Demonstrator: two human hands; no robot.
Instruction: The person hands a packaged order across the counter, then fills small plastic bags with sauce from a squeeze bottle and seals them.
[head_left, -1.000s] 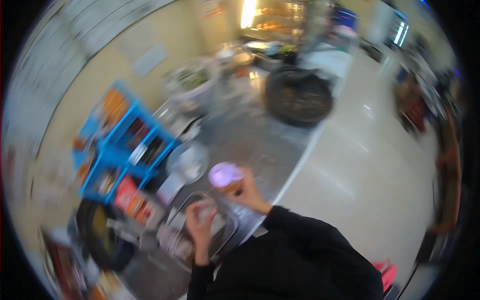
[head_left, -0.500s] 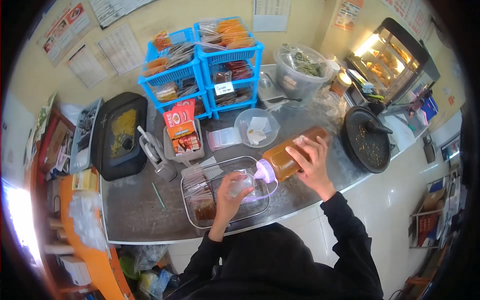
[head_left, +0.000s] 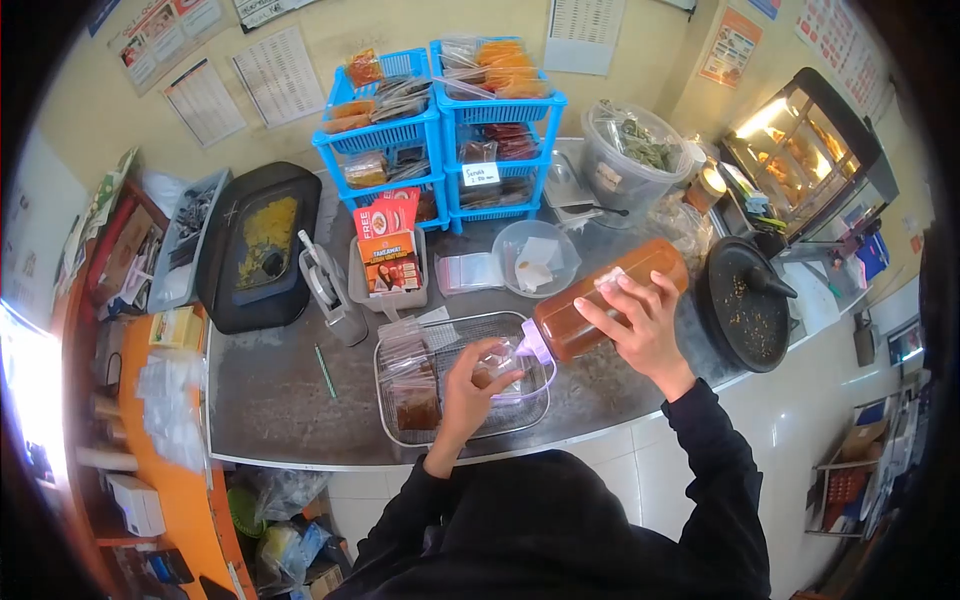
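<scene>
My right hand (head_left: 645,325) is wrapped round a large clear squeeze bottle (head_left: 580,325) of brown sauce, tilted with its lilac cap (head_left: 535,342) pointing down to the left. The nozzle is at the mouth of a small clear plastic bag (head_left: 507,362), which my left hand (head_left: 470,388) pinches between thumb and fingers. Some brown shows low in the bag, partly hidden by my fingers. Beneath both is a wire basket (head_left: 384,425), with filled sauce sachets (head_left: 415,405) lying in its left part.
Behind the basket stand a tub with red leaflets (head_left: 390,265), a stack of clear bags (head_left: 468,272) and a round plastic bowl (head_left: 575,262). A hand sealer (head_left: 330,300) and a green straw (head_left: 325,370) are to the left. Blue tiered racks (head_left: 500,215) stand behind; a stone mortar (head_left: 730,335) is right.
The whole view has shifted slightly. Brown now shows in the bag, which looked clear before. Both hands keep their holds, with the nozzle still at the bag.
</scene>
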